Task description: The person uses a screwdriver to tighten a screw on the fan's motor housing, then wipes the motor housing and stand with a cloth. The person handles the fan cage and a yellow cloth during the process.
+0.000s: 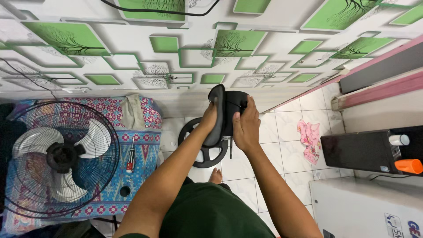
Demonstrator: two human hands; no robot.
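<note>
Head view looks straight down on two bare forearms reaching forward over a white tiled floor point(286, 158). Left hand point(209, 118) is clenched around a curved black plastic fan housing point(218, 112), its fingers wrapped over the long, narrow edge of the part. Right hand point(246, 125) grasps the same housing from the other side, palm flat against its rounded back and fingers spread upward. Both hands carry the housing in the air, above the floor and close to the wall with green square panels and tree prints point(176, 53).

Directly beneath the hands, a round black plastic fan base with open spokes point(200, 147) lies on the tiles, and a bare foot point(215, 176) shows just beside its near rim. The person's dark green shirt point(211, 211) fills the bottom middle.

At the left, a bed covered in a patterned blue and pink cloth point(145, 150) carries a round wire fan guard with pale blades point(59, 156), lying flat. A red-handled screwdriver point(131, 156) rests on the cloth just beside the guard, and a small black round cap point(125, 191) sits near the bed's near edge.

On the right, a pink cloth point(309, 141) lies crumpled on the tiles, well apart from the base. A black box-shaped cabinet point(365, 150) stands further right with an orange cap point(409, 165) and a white cap point(399, 139) on top.
</note>
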